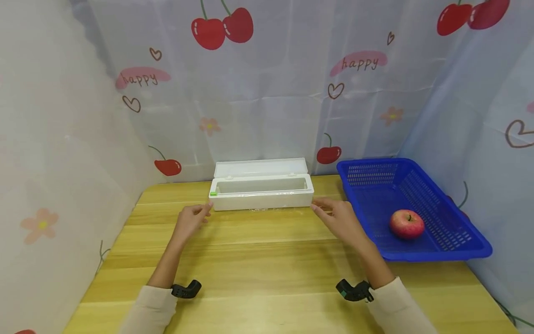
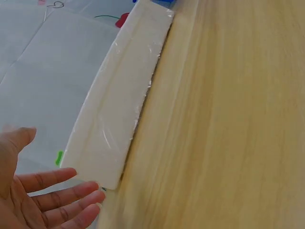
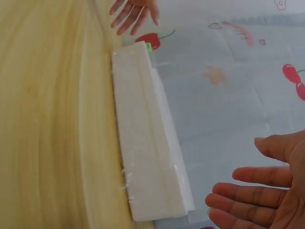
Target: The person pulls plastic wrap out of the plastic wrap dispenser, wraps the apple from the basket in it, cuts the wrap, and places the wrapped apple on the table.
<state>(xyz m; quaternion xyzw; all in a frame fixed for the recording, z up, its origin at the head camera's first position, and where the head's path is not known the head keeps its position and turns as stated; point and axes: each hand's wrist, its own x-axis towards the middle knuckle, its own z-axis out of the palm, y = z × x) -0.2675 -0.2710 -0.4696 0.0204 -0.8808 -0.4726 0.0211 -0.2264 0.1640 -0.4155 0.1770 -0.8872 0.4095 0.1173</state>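
A long white box (image 1: pixel 262 200) stands at the back of the table, its hinged lid (image 1: pixel 260 167) tipped back against the curtain. The box is hollow inside, and a small green tab (image 1: pixel 213 193) sits at its left front corner. My left hand (image 1: pixel 192 222) is at the box's left end, fingers loosely extended, fingertips right at the corner in the left wrist view. Beside the right end is my right hand (image 1: pixel 339 219), its fingers relaxed and apart from each other. Neither hand holds anything. Clear wrapping film (image 2: pixel 106 138) shines on the box's front.
A blue plastic basket (image 1: pixel 434 255) with perforated walls stands on the right, holding a red apple (image 1: pixel 406 224). Behind the wooden table (image 1: pixel 267 273) hangs a printed curtain (image 1: pixel 267 125), with more curtain on both sides.
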